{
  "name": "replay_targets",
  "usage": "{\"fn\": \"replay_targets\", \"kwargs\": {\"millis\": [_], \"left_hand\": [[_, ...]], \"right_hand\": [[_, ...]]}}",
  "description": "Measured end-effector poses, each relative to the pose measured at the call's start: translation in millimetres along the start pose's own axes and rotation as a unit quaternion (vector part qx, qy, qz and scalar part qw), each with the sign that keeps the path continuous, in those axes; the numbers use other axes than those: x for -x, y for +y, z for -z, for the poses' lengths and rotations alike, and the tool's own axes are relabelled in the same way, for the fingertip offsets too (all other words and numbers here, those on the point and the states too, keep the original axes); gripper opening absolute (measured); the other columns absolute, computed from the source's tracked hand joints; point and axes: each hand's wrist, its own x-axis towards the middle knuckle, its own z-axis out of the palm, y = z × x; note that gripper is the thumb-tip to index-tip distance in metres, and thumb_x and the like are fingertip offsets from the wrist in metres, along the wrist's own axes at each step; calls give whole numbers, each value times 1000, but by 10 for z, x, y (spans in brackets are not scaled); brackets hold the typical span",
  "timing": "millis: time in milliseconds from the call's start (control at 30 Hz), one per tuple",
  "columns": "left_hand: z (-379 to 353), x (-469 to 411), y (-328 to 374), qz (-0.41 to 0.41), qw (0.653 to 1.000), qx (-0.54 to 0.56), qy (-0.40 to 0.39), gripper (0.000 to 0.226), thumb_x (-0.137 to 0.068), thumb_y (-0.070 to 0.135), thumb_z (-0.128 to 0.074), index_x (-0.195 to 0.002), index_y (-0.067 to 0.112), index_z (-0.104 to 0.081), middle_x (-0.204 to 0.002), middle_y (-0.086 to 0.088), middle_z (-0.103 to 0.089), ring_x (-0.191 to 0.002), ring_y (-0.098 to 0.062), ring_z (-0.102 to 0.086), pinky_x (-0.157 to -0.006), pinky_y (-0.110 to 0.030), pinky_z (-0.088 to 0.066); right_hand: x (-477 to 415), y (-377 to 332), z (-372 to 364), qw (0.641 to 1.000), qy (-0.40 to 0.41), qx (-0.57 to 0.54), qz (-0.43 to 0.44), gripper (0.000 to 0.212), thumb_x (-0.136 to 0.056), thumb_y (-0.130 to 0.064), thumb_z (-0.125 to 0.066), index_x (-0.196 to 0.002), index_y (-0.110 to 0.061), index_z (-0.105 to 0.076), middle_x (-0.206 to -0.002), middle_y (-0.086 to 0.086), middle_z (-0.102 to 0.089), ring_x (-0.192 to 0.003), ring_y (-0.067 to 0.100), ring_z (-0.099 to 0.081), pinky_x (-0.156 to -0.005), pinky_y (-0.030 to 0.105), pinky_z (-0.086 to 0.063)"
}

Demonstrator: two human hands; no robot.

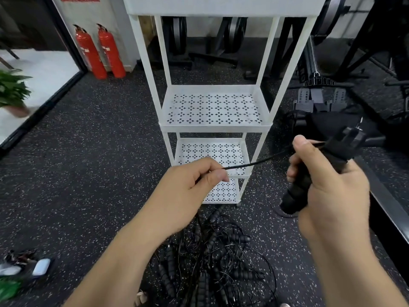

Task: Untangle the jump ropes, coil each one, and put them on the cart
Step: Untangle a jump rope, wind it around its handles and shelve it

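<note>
Likely light, springy cord, pinched in the left grip; right grip clamps the foam handle, the surest hold.

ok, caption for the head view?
Right hand grips jump-rope handles, left hand pinches the cord; tangled ropes lie before the white cart.

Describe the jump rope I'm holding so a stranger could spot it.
In front of the white perforated cart, the right hand grips a black ribbed foam handle. Its thin black cord stretches to the pinching left hand; the other black ropes lie tangled on the speckled floor.
</note>
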Motion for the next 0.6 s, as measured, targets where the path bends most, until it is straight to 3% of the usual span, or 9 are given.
{"fn": "replay_targets", "kwargs": {"millis": [133,267,333,400,500,600], "left_hand": [[-7,4,41,-3,1000,24,19,24,-106,47,-56,-95,40,-77,-53,11,-32,-52,-15,-28,-49,-19,-26],[-41,8,23,-2,999,50,10,31,-103,56,-52,-96,38,-76,-62,-6,-39,-59,-36,-38,-62,-30,-34],[-57,3,14,0,999,52,10,32,-101,58,-51,-93,38,-75,-65,-11,-45,-60,-26,-42,-65,-32,-38],[-82,-16,-17,1,1000,17,-2,27,-101,55,-54,-90,41,-75,-71,-4,-60,-63,-13,-53,-64,-27,-44],[-185,-30,-49,-22,998,-56,-8,13,-103,41,-65,-105,44,-78,-100,21,-69,-99,-1,-66,-88,-24,-50],[-317,-7,-9,-62,996,-64,32,11,-95,39,-77,-106,41,-77,-106,23,-66,-107,-3,-65,-90,-26,-48]], "right_hand": [[74,51,-80,998,-46,-19,-46,43,-88,-35,-80,-111,1,-73,-80,4,-70,-61,17,-56,-59,26,-48],[162,90,-155,988,-124,-17,-93,46,-84,-44,-83,-106,-3,-77,-82,11,-63,-59,17,-51,-56,25,-43],[179,78,-175,983,-144,-43,-102,44,-82,-37,-85,-105,-1,-73,-80,9,-58,-58,15,-46,-56,24,-40],[183,39,-183,980,-155,-75,-102,30,-84,-29,-80,-100,-6,-70,-82,8,-58,-56,13,-45,-55,22,-39],[194,15,-198,978,-152,-102,-101,16,-87,-22,-77,-92,-13,-65,-85,9,-64,-55,11,-47,-54,20,-41],[224,41,-241,983,-121,-99,-94,14,-87,-18,-79,-85,-18,-66,-85,10,-70,-58,13,-54,-55,21,-47]]}}
